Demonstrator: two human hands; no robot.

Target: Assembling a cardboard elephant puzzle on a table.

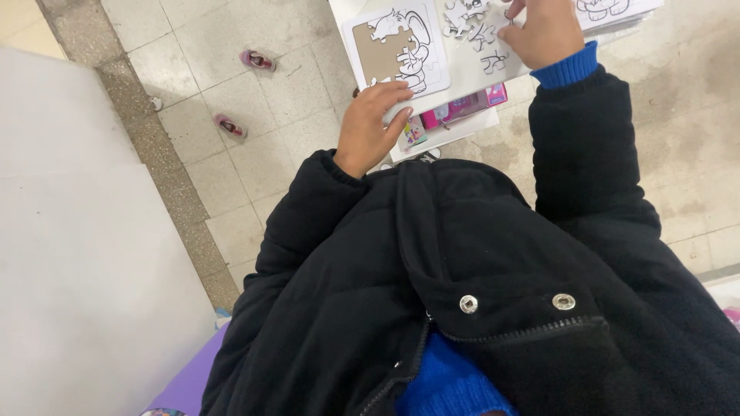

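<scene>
The left hand point(371, 127) lies flat, fingers loose, pinning the near edge of the puzzle board point(397, 48), whose long axis runs near to far. The right hand point(541, 32) pinches loose puzzle pieces point(474, 27) just right. Bare tiled floor point(254, 154) lies left.

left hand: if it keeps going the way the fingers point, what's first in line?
Probably the puzzle tray: the left hand points up-frame and its fingertips already sit at the tray's near edge. Contact versus hovering is unclear.

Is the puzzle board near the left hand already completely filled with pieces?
No: the puzzle board by the left hand shows a large bare brown area, and loose pieces lie beside it.
</scene>
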